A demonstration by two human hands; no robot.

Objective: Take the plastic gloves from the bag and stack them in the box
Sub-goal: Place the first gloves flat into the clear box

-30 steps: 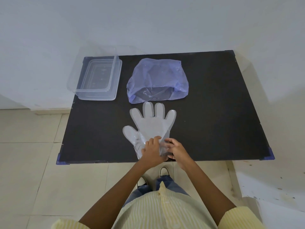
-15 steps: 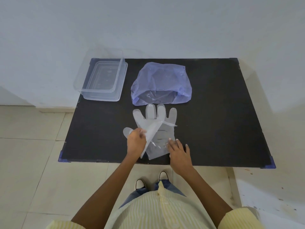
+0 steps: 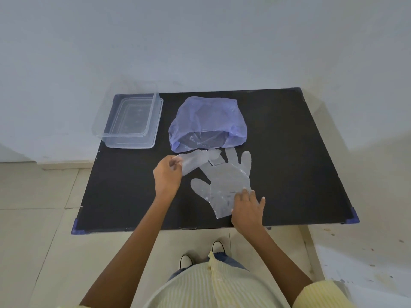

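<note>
Two gloves (image 3: pixel 224 185), one bag (image 3: pixel 206 116), one box (image 3: pixel 130 142) (clear)

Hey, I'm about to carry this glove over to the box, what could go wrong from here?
1. The left hand pinches the lifted glove by one end only. Its far end overlaps the flat glove, so the film may cling and drag it, though the right hand presses that one down.
2. The box seems to overhang the left edge of the table; a nudge while stacking might tip it off.
</note>
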